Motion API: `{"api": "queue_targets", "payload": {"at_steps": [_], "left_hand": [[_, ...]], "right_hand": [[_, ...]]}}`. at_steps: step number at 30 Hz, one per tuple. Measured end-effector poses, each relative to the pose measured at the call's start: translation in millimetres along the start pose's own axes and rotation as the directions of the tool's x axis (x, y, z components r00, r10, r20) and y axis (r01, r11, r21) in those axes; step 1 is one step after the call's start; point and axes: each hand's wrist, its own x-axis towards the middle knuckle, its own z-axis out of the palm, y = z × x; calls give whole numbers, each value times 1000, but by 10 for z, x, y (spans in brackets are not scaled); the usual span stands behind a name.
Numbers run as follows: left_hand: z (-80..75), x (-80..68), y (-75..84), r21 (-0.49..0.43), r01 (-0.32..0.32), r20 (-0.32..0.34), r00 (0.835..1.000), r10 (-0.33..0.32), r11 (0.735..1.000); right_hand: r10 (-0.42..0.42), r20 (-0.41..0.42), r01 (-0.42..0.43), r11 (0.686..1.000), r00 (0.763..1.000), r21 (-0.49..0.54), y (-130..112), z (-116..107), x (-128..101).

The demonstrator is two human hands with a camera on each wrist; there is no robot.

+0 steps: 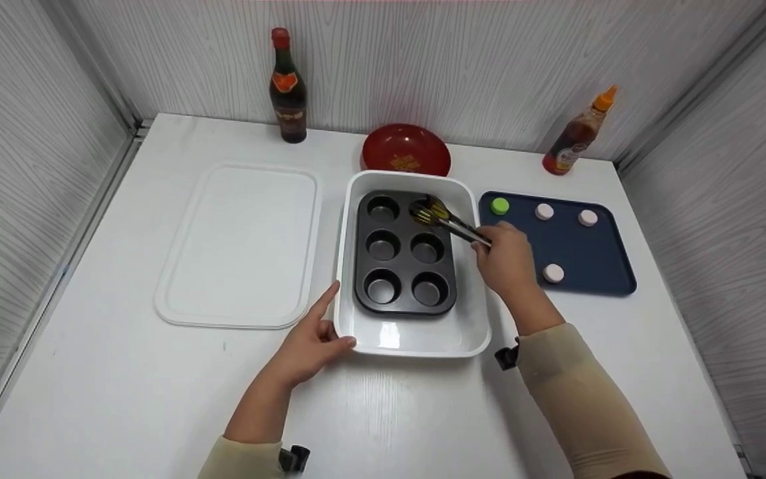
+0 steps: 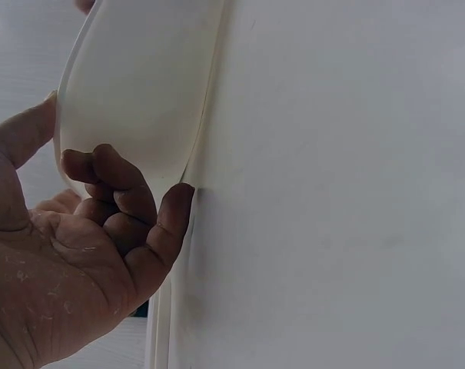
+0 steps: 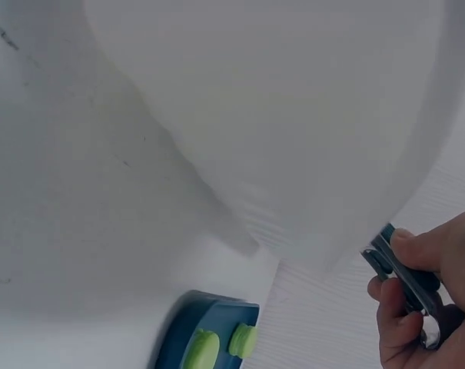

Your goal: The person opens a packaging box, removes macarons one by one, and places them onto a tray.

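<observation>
My right hand (image 1: pixel 507 258) grips metal tongs (image 1: pixel 463 229) with dark handles. Their tips are over the far right cup of a dark muffin pan (image 1: pixel 404 279), largely hiding that cup; I cannot tell whether they hold anything. The pan lies in a deep white tub (image 1: pixel 416 339). At the tub's near left corner, my left hand (image 1: pixel 306 349) holds the rim, thumb on the near side and index finger along the left side. In the left wrist view, the other fingers (image 2: pixel 128 181) curl by the tub's outer wall. The right wrist view shows the tongs (image 3: pixel 413 280) in the fist.
Right of the tub, a dark blue tray (image 1: pixel 586 256) bears a green macaron-like piece (image 1: pixel 500 206) and several pale ones (image 1: pixel 554 273). A white lid (image 1: pixel 243 246) lies on the left. Behind stand a dark bottle (image 1: pixel 288 100), a red bowl (image 1: pixel 406 146) and a sauce bottle (image 1: pixel 572 141).
</observation>
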Motion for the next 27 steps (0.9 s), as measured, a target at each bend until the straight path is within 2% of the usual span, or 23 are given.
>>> {"api": "queue_targets", "payload": {"at_steps": [5,11,16,20,27], "left_hand": [[10,9,1,6,9,-8,1000,-9,1000],[10,11,14,26,21,-8,1000,-21,999],[9,12,20,26,24,-13,1000,-23,999],[10,14,14,30,22,-23,999,-21,999],[0,10,13,28,12,-14,1000,-12,1000]], "right_hand": [[28,-37,-27,999,999,24,28,30,-24],[6,-98,1,997,995,72,74,36,-68],[9,-119,2,996,993,89,79,16,-95],[17,-142,-1,994,990,110,71,-27,-121],[-12,-210,44,988,978,148,110,-127,-223]]}}
